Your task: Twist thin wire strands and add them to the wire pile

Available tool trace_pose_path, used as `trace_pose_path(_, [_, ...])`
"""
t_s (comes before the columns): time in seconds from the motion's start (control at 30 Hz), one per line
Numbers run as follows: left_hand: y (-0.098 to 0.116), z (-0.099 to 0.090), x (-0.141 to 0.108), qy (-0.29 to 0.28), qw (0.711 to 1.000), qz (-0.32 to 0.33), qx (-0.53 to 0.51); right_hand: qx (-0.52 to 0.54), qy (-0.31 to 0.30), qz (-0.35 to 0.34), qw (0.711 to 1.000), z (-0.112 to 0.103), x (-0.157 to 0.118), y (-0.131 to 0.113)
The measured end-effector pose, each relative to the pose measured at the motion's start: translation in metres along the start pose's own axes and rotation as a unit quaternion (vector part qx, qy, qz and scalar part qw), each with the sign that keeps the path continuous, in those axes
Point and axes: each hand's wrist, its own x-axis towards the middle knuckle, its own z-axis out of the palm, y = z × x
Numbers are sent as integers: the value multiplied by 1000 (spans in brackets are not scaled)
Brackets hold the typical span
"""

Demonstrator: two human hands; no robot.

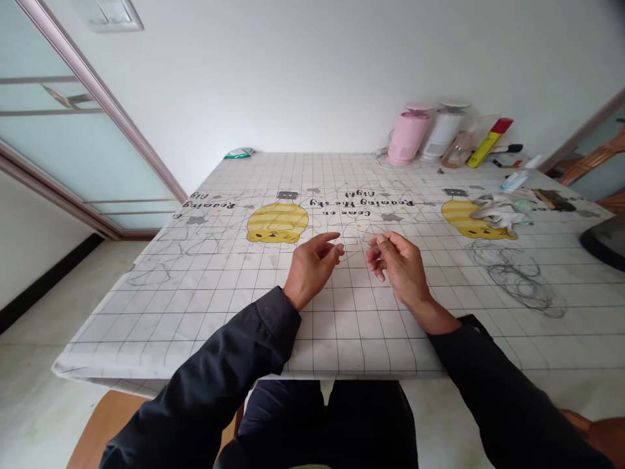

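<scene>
Above the middle of the table, my left hand (312,264) has its index finger stretched out and apart from the thumb; I see nothing clearly held in it. Facing it across a small gap, my right hand (398,264) has thumb and fingertips pinched together. A fine strand of thin wire or thread shows at those right fingertips, very faint against the cloth. To the right lies a loose grey coil of the thin wire (517,277). More faint tangled strands (195,244) spread over the cloth on the left and behind the hands.
A checked tablecloth (219,339) with yellow bear prints covers the table. Toward the right are a crumpled cloth (500,210), a small clear bottle (521,174), a yellow-red box (489,143), and pink (408,135) and white (442,131) cylinders. A green packet (239,153) lies back left.
</scene>
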Motion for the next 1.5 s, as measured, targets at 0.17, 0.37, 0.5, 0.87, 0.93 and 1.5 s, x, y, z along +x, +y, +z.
trace_pose_path(0.17, [-8, 3, -5, 7, 995, 44, 85, 0, -12, -3, 1000, 0, 0, 0])
trace_pose_path(0.37, [-7, 3, -3, -14, 999, -4, 49, 3, -30, -8, 1000, 0, -1, 1])
trace_pose_path(0.5, [-5, 0, 0, -21, 998, -30, 41, -13, -33, 1, 999, -2, 1, 3])
trace_pose_path(0.87, [2, -27, -2, 5, 998, -43, 35, -151, -105, -10, 983, 3, -2, 0])
trace_pose_path(0.93, [4, -39, -13, 49, 998, -28, 38, -114, -97, 14, 989, 5, -2, 1])
trace_pose_path(1.5, [-33, -80, -183, 110, 943, 184, 256, -11, -166, 192, 967, 150, -16, -3])
